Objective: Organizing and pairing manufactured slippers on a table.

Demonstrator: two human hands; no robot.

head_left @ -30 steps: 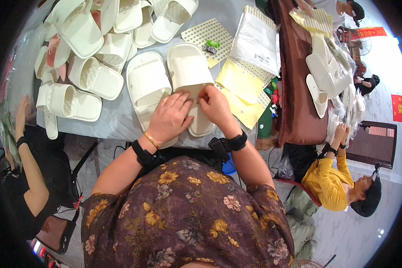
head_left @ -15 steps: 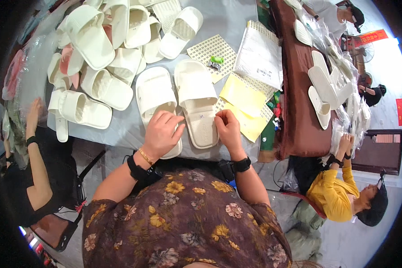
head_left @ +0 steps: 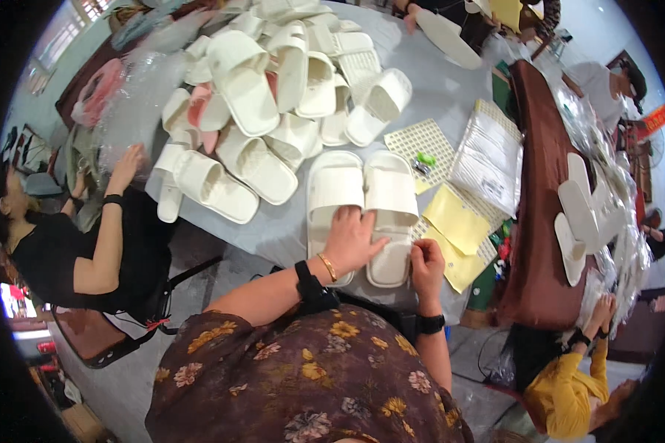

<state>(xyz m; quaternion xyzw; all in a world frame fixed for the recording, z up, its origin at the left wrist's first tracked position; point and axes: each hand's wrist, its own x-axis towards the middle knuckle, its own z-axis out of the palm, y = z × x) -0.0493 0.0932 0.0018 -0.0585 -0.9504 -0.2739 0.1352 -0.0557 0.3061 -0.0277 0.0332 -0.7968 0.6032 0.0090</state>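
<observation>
The left hand [head_left: 353, 240] lies flat, fingers spread, across a pair of cream slide sandals [head_left: 362, 203] on the grey table [head_left: 451, 88]; the right hand [head_left: 427, 267] curls at the right sandal's heel edge, its grasp unclear.

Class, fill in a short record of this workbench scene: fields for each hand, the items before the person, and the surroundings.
Left hand: flat across a pair of white slippers
Right hand: at the heel of the right slipper
Pile: white slippers heaped beyond the pair
Beside pair: yellow sheets, clear bags
Surface: grey table
</observation>
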